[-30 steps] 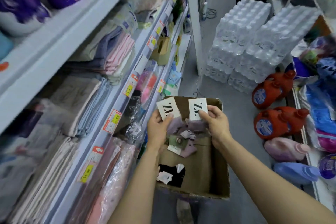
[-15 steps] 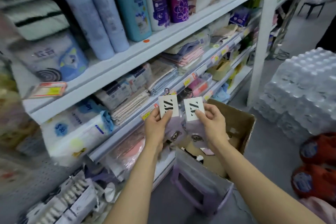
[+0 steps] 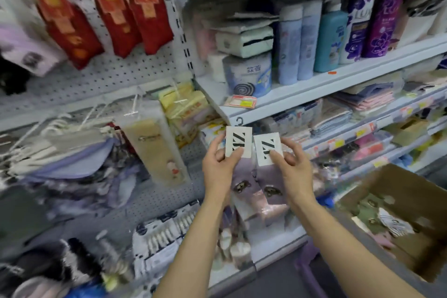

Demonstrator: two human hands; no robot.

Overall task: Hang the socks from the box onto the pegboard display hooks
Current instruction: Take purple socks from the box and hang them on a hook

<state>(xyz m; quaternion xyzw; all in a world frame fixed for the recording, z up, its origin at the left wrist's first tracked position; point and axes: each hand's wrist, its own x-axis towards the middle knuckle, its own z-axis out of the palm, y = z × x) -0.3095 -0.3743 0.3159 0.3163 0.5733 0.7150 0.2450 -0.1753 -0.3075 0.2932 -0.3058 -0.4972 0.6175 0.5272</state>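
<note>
**Two sock packs up at the pegboard, held by their header cards**

I have one pack in each hand. My left hand [image 3: 221,169] pinches the left sock pack [image 3: 238,144] by its white card, thumb across the front at the card's lower edge, fingers behind. My right hand [image 3: 294,174] grips the right sock pack [image 3: 267,151] the same way. Both packs hang in front of the seam where the pegboard [image 3: 96,80] meets the shelf unit [image 3: 338,80], side by side and nearly touching. The box [image 3: 399,201] sits low at my right with more socks inside.

I judge these light and limp: soft lilac fabric under glossy wrap that droops below the card and will swing. The card is the only stiff part, so that is where to hold, low on it, leaving the top free. A small dark hanger hook [image 3: 239,121] shows above the left card; the right pack's hook I cannot make out. The card would likely crease if squeezed hard.
</note>
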